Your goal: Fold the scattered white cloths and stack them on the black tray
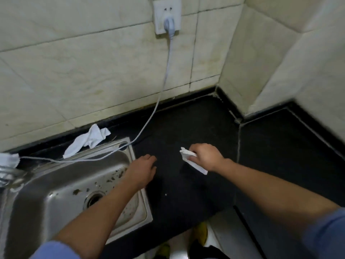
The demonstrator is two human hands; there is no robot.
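My right hand (204, 156) grips a folded white cloth (188, 158) just above the black counter (186, 128); the cloth sticks out left of and below the fingers. My left hand (142, 170) hovers over the sink's right rim with relaxed fingers and holds nothing. A crumpled white cloth (87, 140) lies behind the sink against the tiled wall. Another white cloth (8, 159) shows at the far left edge. No black tray can be told apart from the dark counter.
A steel sink (61, 186) with dirt specks fills the lower left. A grey cable (166, 71) runs from a wall socket (167, 14) down across the sink's back rim. Tiled walls form a corner at the right. My shoes show below the counter edge.
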